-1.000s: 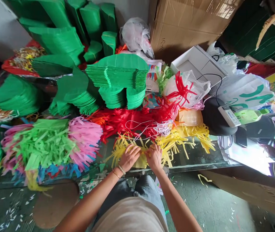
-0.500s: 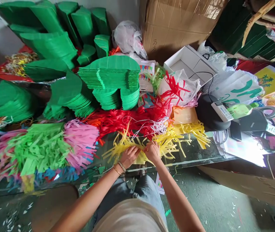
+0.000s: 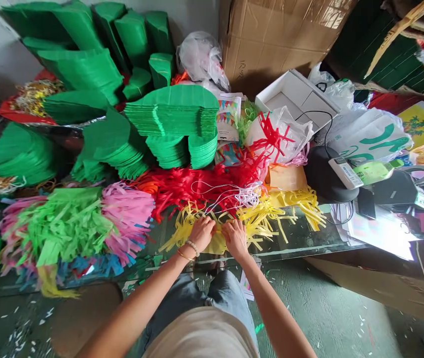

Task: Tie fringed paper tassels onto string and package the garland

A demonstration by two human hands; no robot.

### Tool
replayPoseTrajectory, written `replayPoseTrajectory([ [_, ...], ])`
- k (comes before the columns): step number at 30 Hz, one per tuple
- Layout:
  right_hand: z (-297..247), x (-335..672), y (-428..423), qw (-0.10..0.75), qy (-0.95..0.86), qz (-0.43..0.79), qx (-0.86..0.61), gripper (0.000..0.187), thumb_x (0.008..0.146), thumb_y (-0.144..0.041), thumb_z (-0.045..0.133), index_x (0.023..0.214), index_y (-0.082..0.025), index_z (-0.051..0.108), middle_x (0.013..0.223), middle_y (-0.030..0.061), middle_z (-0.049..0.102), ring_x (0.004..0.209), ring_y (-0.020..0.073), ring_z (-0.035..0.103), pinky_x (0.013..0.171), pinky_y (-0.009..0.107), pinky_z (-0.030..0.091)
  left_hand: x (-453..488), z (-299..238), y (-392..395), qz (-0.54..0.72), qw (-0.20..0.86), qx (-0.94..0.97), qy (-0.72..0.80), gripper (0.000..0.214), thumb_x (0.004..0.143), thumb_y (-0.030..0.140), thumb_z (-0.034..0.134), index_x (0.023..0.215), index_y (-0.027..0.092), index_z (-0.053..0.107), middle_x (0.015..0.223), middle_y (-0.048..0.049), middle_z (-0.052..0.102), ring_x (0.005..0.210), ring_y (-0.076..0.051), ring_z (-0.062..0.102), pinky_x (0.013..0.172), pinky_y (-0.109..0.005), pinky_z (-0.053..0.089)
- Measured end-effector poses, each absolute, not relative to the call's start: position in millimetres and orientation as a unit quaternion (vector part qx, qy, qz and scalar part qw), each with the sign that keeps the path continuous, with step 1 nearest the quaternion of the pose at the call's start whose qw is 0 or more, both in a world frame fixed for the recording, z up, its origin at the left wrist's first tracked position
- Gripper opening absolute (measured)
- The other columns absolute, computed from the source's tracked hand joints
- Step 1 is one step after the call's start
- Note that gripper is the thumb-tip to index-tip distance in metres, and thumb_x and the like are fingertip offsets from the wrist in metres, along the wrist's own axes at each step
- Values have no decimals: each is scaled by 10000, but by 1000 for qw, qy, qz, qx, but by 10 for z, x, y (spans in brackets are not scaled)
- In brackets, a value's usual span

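Note:
At the table's front edge lies a yellow fringed paper piece (image 3: 217, 245), its cut strips spreading out on both sides. My left hand (image 3: 202, 233), with bracelets at the wrist, has its fingers curled down and closed on the paper's left part. Close beside it, my right hand (image 3: 236, 238) pinches the same paper, fingers bent and side by side. More yellow fringe (image 3: 260, 214) lies to the right of the hands. Just beyond them are red fringed strips (image 3: 182, 186) with a loose bundle of white string (image 3: 248, 197) on top. My fingertips are partly hidden.
Green paper stacks (image 3: 174, 112) fill the back left. Green and pink tassels (image 3: 73, 219) lie at left. A white open box (image 3: 290, 94), a black rounded object (image 3: 326, 174), a power strip (image 3: 344, 173) and a green bottle (image 3: 372, 171) stand right. Behind rises a cardboard box (image 3: 271, 44).
My left hand has turned and moved up slightly on the yellow paper. The right hand has gone from a tight fist to fingers laid side by side. The view has shifted a little.

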State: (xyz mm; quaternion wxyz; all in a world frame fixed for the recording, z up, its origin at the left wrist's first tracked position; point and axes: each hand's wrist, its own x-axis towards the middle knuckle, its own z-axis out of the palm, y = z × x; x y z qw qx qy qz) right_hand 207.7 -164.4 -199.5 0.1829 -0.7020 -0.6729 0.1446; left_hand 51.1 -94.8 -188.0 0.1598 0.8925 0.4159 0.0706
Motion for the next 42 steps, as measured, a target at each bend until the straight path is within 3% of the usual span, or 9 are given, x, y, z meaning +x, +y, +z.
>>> replayPoseTrajectory([
  [8,-1963,2154,-1640,195,-707,150,-663,45,891,-267,640,917,-254,674,1074,61,592,1004,248,478,815,358,373,495,-1705,-1047,67,170,904,386,214,851,50,489,865,219,619,850,-52,657,835,-245,597,809,-415,436],
  [17,-1723,2173,-1631,229,-719,158,-637,93,919,-227,602,879,-245,684,1058,35,618,1011,221,495,853,352,367,446,-1662,-929,94,230,891,380,119,883,184,604,869,227,714,819,-19,736,796,-199,673,794,-367,452],
  [24,-1746,2139,-1666,239,-702,167,-650,186,894,-281,639,1068,-231,683,1096,69,641,1051,256,501,873,390,375,434,-1693,-936,99,259,879,388,149,878,192,624,884,257,758,829,5,758,742,-162,680,754,-330,464],
  [29,-1757,2136,-1670,243,-700,180,-647,159,934,-239,580,864,-238,723,1006,48,678,1002,231,531,850,363,371,436,-1667,-976,98,251,883,384,167,886,179,609,905,248,759,841,-15,750,778,-187,654,816,-379,432],
  [38,-1850,2135,-1650,248,-685,170,-664,197,928,-225,590,788,-233,729,936,30,685,948,213,540,803,341,374,417,-1694,-998,103,255,889,366,190,895,195,606,990,272,752,888,-38,729,854,-213,634,850,-403,404],
  [42,-1851,2123,-1649,245,-689,160,-663,197,931,-239,584,796,-234,728,947,33,689,948,215,549,801,340,385,411,-1712,-990,109,270,882,371,168,895,199,606,929,260,759,866,-28,744,822,-199,653,864,-402,406],
])
